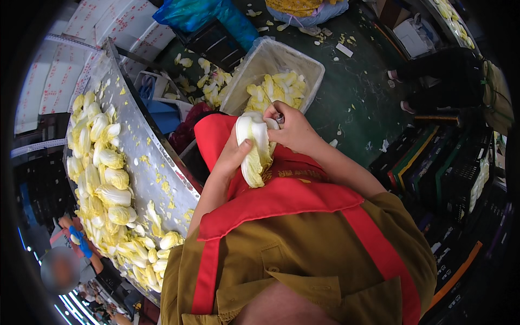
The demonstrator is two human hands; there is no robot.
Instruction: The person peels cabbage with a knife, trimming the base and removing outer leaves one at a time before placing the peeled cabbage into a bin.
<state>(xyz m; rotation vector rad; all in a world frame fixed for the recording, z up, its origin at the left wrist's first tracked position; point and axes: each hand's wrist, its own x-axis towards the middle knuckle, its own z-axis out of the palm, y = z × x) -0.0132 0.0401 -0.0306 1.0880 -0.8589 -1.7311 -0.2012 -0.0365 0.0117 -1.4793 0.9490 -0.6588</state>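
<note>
My left hand point(233, 156) grips a head of napa cabbage point(255, 142) from its left side, the thumb lying across its leaves. The cabbage is held over my red apron point(215, 136), white base away from me and yellow leaf tips towards me. In my right hand point(294, 128) is a small knife point(268, 97); its thin blade points up and away, and most of its handle is hidden by the fingers. The right thumb and fingers are up against the cabbage's right side. Beyond my hands stands a pale plastic tub point(315, 75) with loose cabbage leaves point(280, 89) in it.
On my left a metal table point(134, 134) bears a long pile of napa cabbages point(115, 176) and leaf scraps. A black crate point(215, 42) stands behind the tub. Stacked black crates point(430, 162) line the right. Leaves litter the green floor point(353, 97). Other people stand left and right.
</note>
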